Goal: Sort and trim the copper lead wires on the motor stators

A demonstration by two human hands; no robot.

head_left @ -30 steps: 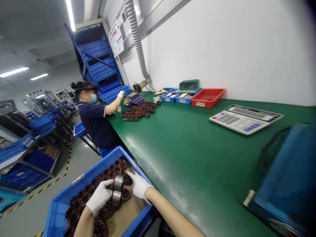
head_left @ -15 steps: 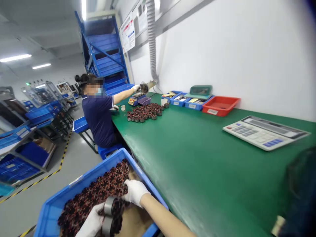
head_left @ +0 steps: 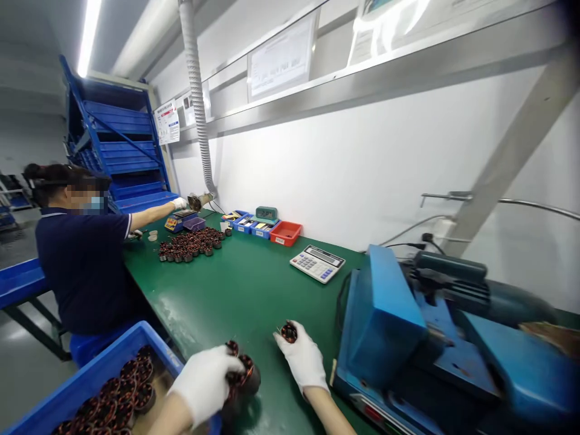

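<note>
My left hand (head_left: 203, 380), in a white glove, is closed around several wound motor stators (head_left: 247, 376) with dark copper-coloured coils and grey rims; motion blurs them. They are over the near edge of the green table (head_left: 212, 302), beside the blue bin (head_left: 147, 331). My right hand (head_left: 306, 362), also gloved in white, grips a single stator (head_left: 289, 332) above the table, its coil face showing between thumb and fingers. More stators (head_left: 122, 393) lie packed in the bin at lower left, below my left hand.
A blue machine (head_left: 385, 326) stands close on the right. A calculator (head_left: 318, 263), a red tray (head_left: 286, 232) and small blue trays (head_left: 244, 223) line the wall. Farther left, a co-worker (head_left: 86, 260) reaches past a stator pile (head_left: 190, 244) and a scale (head_left: 179, 220).
My view has swung right, bringing the blue machine in. Both hands have left the bin's stators and moved over the table, carrying stators with them.
</note>
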